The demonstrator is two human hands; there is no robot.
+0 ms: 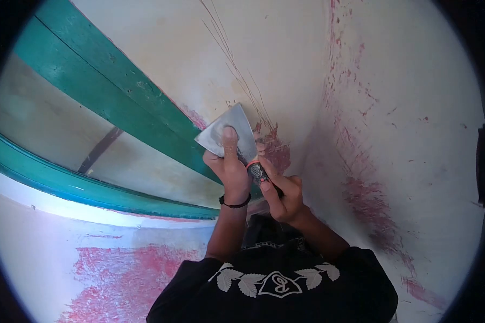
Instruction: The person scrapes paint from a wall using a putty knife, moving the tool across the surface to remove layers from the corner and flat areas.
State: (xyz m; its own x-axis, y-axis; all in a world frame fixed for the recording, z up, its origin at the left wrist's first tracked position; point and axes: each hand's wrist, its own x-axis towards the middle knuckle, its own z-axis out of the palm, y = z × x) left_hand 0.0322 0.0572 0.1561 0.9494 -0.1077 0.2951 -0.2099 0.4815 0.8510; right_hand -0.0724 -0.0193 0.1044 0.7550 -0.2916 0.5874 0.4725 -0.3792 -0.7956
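A putty knife [244, 125] with a wide, smeared metal blade and a dark handle with an orange band is held in front of my chest, its blade pointing up and left. My right hand [286, 192] is wrapped round the handle. On the blade, the thumb of my left hand [233, 169] presses its face, with the other fingers partly hidden behind it. A dark braided bracelet [235, 203] circles my left wrist. Just beyond the knife is the pale wall [285, 64], with a reddish scraped patch [277, 153] beside the blade.
A green painted frame [118, 91] runs diagonally at the left, close to the blade's corner. Thin scratch lines [233, 59] mark the wall above. More red patches show on the right wall [369, 207] and at the lower left [129, 280]. The walls meet in a corner at the right.
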